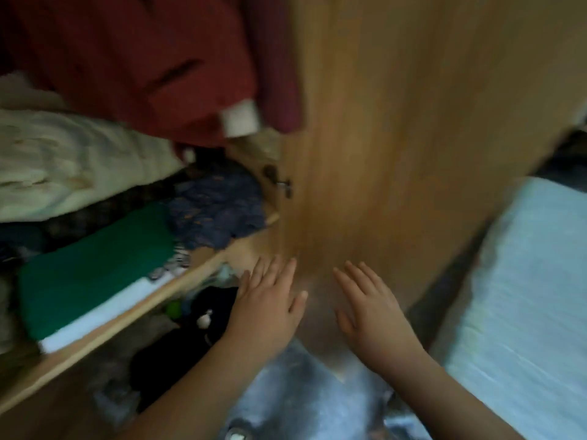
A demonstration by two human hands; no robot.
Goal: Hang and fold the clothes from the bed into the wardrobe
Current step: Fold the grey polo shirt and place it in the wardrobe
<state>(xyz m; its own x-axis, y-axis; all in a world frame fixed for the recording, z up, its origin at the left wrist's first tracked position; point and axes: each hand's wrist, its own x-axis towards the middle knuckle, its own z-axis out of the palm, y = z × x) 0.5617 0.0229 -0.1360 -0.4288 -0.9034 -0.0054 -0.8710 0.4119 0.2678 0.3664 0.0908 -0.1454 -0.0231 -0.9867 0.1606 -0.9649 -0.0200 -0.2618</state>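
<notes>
Frame blurred. Nearest, at 6 o'clock: left hand [270, 300] and right hand [365, 309], both flat, fingers spread, gripping nothing, palms toward the wooden wardrobe door [397, 122]; contact can't be confirmed. Bed [524, 296] at 3 o'clock, pale sheet, no clothes visible on the part shown. At 9 o'clock, shelf [127, 315] carries a folded green garment [95, 265]. At 11 o'clock, red garment [143, 58] hangs. Judgement: between items. Next move calls for turning to the bed.

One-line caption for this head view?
Both empty hands, left and right, reach toward the wardrobe door beside folded clothes.
</notes>
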